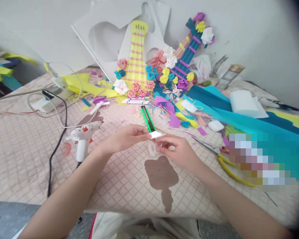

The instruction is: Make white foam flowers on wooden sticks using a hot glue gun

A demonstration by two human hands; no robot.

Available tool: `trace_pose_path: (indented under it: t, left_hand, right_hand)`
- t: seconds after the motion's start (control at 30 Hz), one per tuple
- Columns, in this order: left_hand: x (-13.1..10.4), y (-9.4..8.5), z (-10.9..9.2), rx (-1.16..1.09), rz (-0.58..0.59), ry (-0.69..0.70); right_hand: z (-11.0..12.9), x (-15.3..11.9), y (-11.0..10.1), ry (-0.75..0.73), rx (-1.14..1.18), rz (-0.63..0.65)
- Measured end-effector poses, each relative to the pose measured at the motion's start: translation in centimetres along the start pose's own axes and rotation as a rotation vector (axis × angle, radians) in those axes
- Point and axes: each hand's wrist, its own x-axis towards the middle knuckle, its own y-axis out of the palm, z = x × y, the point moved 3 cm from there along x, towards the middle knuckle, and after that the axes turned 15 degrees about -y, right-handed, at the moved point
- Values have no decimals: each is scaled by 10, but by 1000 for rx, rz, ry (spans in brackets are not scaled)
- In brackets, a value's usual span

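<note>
My left hand (129,136) is closed, its fingertips pinching one end of a small white piece (155,134). Opposite it, my right hand (178,149) is closed at the other end of the same piece; I cannot make out what kind of thing it is. A white ring-shaped loop (152,148) shows just under the fingers, close to the right thumb. Whether it hangs from the piece or lies on the table is unclear. Right behind the hands lies a green and black utility knife (147,118). A white glue gun (83,139) stands left of my left forearm.
Two paper-flowered guitar shapes, one yellow (137,63) and one blue (186,59), lean at the back. Scissors (209,146) and yellow-handled pliers (235,172) lie right. A black cable (57,146) and power strip (49,99) are left. Teal paper (229,116) covers the right side.
</note>
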Motion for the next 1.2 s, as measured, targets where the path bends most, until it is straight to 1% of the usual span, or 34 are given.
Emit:
trace_pose_path:
  t: [0.27, 0.53, 0.73, 0.9, 1.03, 1.2]
  left_hand:
    - [2, 0, 1, -1, 33, 8]
    - [-1, -1, 0, -2, 44, -7]
    - [-1, -2, 2, -14, 68, -26]
    - [-1, -2, 4, 1, 83, -31]
    - [-1, -4, 5, 21, 85, -29]
    - [-2, -5, 5, 42, 100, -30]
  right_hand:
    - [4, -1, 1, -22, 8, -39]
    - [2, -2, 3, 25, 68, -41]
    - [5, -3, 5, -23, 20, -60]
    - [0, -3, 3, -18, 14, -94]
    - [3, -4, 2, -103, -38, -78]
    - [8, -5, 3, -247, -161, -73]
